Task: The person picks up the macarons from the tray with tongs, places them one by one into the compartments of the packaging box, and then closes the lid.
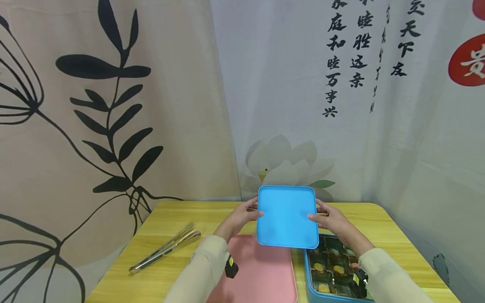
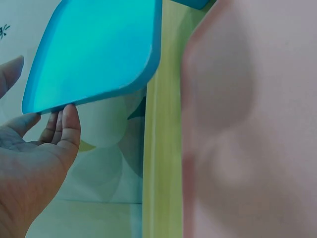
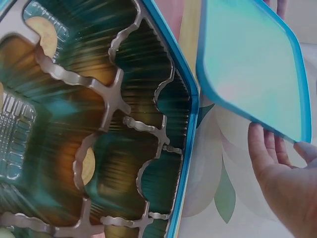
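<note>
A square blue lid [image 1: 286,216] with a raised rim is held up, tilted toward the head camera, over the far part of the table. At its left edge my left hand [image 1: 241,216] pinches the rim between thumb and fingers; the left wrist view shows the fingertips [image 2: 72,111] along that edge. My right hand [image 1: 337,221] grips the opposite edge, its fingers [image 3: 256,136] at the rim in the right wrist view. Below the right forearm stands a blue box [image 1: 308,275] with a brown divided insert [image 3: 99,91]. Round cookies [image 3: 88,166] lie in several of its compartments.
A pink tray [image 1: 261,273] lies on the wood-grain table [image 1: 204,208], left of the box and partly under the left forearm. Metal tongs [image 1: 166,248] rest farther left. Behind the table hangs a printed curtain [image 1: 182,105].
</note>
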Demonstrator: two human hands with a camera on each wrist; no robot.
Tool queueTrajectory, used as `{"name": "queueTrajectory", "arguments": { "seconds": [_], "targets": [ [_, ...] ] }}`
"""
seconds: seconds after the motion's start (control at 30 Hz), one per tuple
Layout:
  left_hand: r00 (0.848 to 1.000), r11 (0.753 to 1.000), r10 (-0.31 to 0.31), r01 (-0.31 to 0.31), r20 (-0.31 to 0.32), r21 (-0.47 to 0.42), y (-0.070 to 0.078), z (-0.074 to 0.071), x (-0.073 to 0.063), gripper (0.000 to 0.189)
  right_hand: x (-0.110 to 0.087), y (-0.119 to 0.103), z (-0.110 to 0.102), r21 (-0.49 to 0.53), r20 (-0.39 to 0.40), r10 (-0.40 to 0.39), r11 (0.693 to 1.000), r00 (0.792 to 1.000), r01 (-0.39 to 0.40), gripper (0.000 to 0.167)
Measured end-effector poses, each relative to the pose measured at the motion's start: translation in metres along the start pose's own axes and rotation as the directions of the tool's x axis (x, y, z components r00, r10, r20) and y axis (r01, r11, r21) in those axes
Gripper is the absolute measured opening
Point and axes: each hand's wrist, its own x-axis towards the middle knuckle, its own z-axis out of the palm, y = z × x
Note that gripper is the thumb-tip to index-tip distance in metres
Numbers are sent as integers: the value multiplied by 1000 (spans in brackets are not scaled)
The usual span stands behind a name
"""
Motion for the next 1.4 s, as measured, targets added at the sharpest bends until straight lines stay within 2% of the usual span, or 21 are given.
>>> {"name": "queueTrajectory", "arguments": {
  "seconds": [0.2, 0.33, 0.5, 1.0, 1.4],
  "targets": [
    [1000, 999, 11, -11, 3, 35, 3, 2, -2, 74, 1, -3, -1, 24, 12, -28, 999, 1000, 27, 84],
    [1000, 1000, 8, -8, -8, 17, 4, 2, -3, 75, 1, -5, -2, 58, 17, -50, 997, 999, 49, 83],
    [1000, 1000, 23, -23, -17, -4, 6, 3, -4, 75, 0, -7, -2, 53, 3, -77, 996, 997, 77, 83],
    [1000, 1000, 5, -4, -25, 30, 8, 3, -9, 81, -5, -9, 1, -41, -25, -45, 998, 999, 44, 81],
    [998, 997, 43, -40, -50, 63, 16, 6, -12, 74, -7, -16, -4, 0, -54, -48, 999, 997, 48, 82]
  ]
}}
